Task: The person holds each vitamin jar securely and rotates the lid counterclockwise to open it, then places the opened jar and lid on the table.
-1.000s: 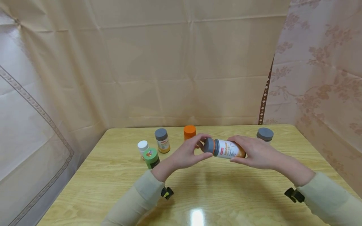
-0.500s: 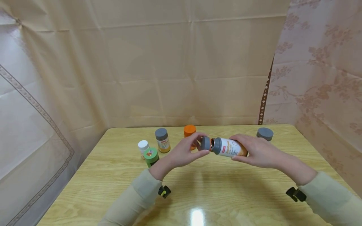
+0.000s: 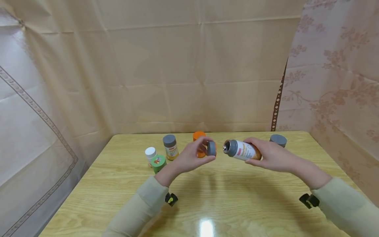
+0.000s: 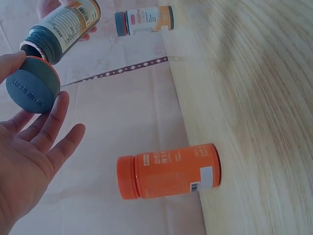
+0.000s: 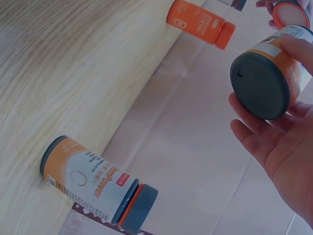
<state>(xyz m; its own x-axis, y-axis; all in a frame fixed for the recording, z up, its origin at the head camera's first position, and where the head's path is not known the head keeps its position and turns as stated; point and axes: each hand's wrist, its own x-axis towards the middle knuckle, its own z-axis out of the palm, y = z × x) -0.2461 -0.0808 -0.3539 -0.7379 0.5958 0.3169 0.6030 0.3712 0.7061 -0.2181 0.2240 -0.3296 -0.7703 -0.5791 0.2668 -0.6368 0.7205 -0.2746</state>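
My left hand [image 3: 189, 157] pinches a round grey screw cap [image 3: 211, 148] with an orange inner rim, its fingers bent about the cap's edge. Opposite it, my right hand [image 3: 270, 155] grips a pill bottle [image 3: 245, 150] with a white and orange label and a grey neck. The bottle lies tilted in the air above the table, its uncovered mouth turned left toward the cap. A gap separates cap and mouth in the head view. In the right wrist view the bottle's dark base [image 5: 259, 85] faces the camera, with the right hand's fingers around its side.
An orange bottle [image 4: 168, 171] stands behind my left hand. Left of it are a grey-capped bottle [image 3: 170, 147], a white-capped bottle [image 3: 150, 153] and a green-lidded one [image 3: 158, 162]. Another grey-capped bottle [image 5: 98, 183] stands beyond my right hand. A cloth [image 3: 157, 65] hangs behind the wooden table [image 3: 231, 204].
The cap has come off the bottle's mouth. My left hand has moved left with the cap, and my right hand has shifted slightly right and up with the bottle.
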